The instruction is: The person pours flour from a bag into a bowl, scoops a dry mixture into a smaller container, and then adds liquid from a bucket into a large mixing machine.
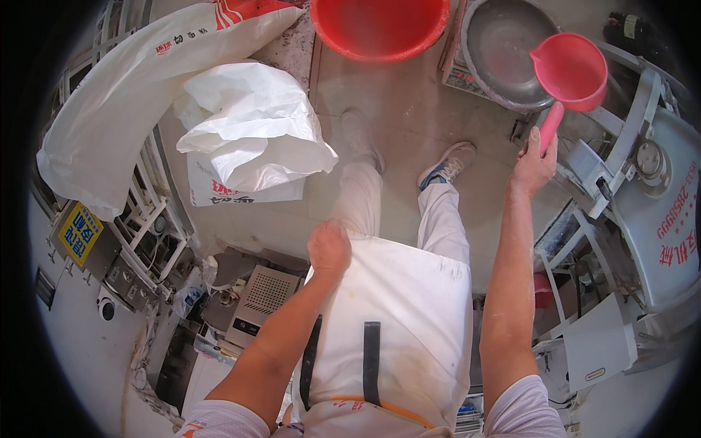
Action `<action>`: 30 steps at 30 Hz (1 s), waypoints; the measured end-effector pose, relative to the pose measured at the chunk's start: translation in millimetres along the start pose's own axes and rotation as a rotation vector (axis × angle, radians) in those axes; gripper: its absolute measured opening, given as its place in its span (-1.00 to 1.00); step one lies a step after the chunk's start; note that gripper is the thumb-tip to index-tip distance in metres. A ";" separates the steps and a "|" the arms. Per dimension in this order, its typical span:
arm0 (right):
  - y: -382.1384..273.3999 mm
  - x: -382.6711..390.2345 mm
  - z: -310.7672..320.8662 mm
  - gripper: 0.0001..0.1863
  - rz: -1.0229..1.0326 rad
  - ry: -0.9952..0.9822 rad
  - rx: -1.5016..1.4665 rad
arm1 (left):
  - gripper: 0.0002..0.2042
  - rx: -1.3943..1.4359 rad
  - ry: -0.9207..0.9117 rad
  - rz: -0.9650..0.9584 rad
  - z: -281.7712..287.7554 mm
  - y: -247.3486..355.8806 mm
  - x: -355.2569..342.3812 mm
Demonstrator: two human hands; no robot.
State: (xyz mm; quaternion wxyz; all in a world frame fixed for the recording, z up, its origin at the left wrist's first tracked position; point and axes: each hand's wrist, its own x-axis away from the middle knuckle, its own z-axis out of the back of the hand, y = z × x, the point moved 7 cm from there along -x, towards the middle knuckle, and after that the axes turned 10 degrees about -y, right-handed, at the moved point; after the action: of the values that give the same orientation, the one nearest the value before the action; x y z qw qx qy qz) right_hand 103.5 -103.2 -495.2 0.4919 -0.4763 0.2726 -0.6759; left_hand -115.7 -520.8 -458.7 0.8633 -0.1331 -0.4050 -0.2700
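At the upper right, my right hand (537, 169) is closed around the handle of a pink-red plastic dipper (572, 79). The dipper's round bowl, with a small pouring lip, is over the right edge of a wide grey basin (488, 77). No contents show in the dipper. In the middle, my left hand (328, 248) is closed in a fist at the upper left corner of the white apron (398, 292) that I wear, gripping its edge. The apron is pulled out in front of my legs.
A red basin (380, 52) is at the top. To the left, an open white sack (248, 120) stands by a longer white sack (124, 117) across a metal frame (150, 241). Machinery with a pale curved panel (661, 212) lines the right. Tiled floor (398, 102) lies around my feet.
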 end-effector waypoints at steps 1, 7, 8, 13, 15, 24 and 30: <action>-0.5 0.5 1.0 -0.57 0.010 0.018 0.032 | -0.78 -0.001 -0.001 -0.003 -0.7 -0.5 -0.2; -0.6 0.3 9.3 -0.52 0.112 0.092 0.225 | -0.80 -0.005 -0.015 -0.011 -4.3 -1.9 -1.0; 6.2 -3.4 13.2 -0.51 0.152 0.100 0.273 | -0.80 -0.005 -0.016 -0.012 -3.8 -1.4 -0.6; -5.5 3.3 8.8 -0.47 0.102 0.089 0.364 | -0.81 0.002 -0.030 -0.003 -4.6 -2.6 -0.5; -6.1 3.5 9.6 -0.47 0.108 0.106 0.408 | -0.80 0.013 -0.030 -0.004 -5.5 -3.6 -0.8; -15.7 6.0 7.0 -0.47 0.220 0.146 0.447 | -0.80 0.011 -0.041 0.013 -3.3 -3.0 -1.4; -13.6 5.5 7.6 -0.47 0.193 0.142 0.448 | -0.80 0.010 -0.035 0.012 -2.8 -3.0 -1.7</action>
State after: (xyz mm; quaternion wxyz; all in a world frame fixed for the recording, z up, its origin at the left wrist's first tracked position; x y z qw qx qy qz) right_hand 104.5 -102.5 -478.7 0.6270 -0.2787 0.1940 -0.7011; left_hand -116.5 -523.9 -461.8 0.8584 -0.1358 -0.4206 -0.2602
